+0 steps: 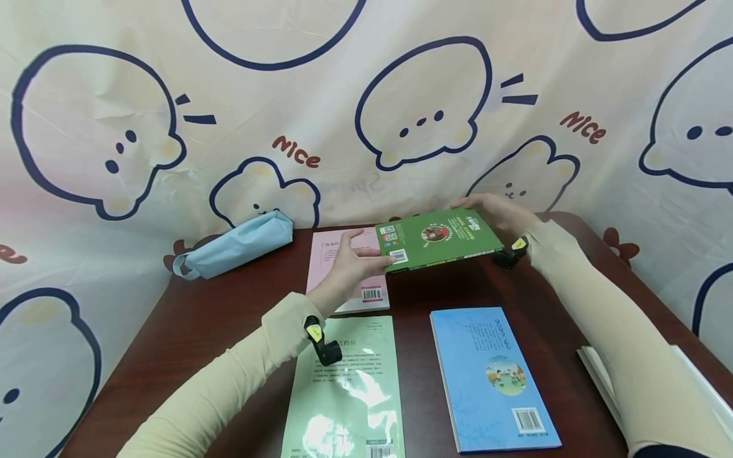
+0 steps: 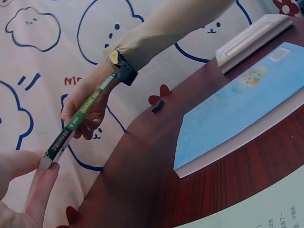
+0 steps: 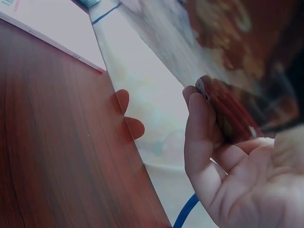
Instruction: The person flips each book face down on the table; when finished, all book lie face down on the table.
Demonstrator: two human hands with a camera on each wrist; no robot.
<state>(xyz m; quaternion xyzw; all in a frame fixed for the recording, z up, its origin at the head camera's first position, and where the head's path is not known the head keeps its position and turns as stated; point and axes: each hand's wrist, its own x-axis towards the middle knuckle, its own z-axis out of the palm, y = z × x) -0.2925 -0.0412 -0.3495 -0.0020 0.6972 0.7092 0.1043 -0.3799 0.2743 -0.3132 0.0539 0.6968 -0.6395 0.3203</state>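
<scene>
A green book (image 1: 418,245) is held up above the far part of the table, its back cover with a barcode facing up. My left hand (image 1: 357,264) pinches its left end between thumb and fingers, which the left wrist view shows at the book's spine (image 2: 78,116). At the right end, my right hand (image 1: 504,213) grips the book; in the right wrist view its fingers curl against a dark, glossy cover (image 3: 247,42). A pink book (image 1: 321,267) lies beneath and left of the green one, partly hidden by my left hand.
A light green book (image 1: 355,381) and a blue book (image 1: 478,362) lie nearer on the brown table (image 1: 229,324). The light blue pencil case (image 1: 240,245) rests at the back left. White books (image 1: 601,375) are partly behind my right sleeve. A patterned cloth (image 1: 326,108) hangs behind.
</scene>
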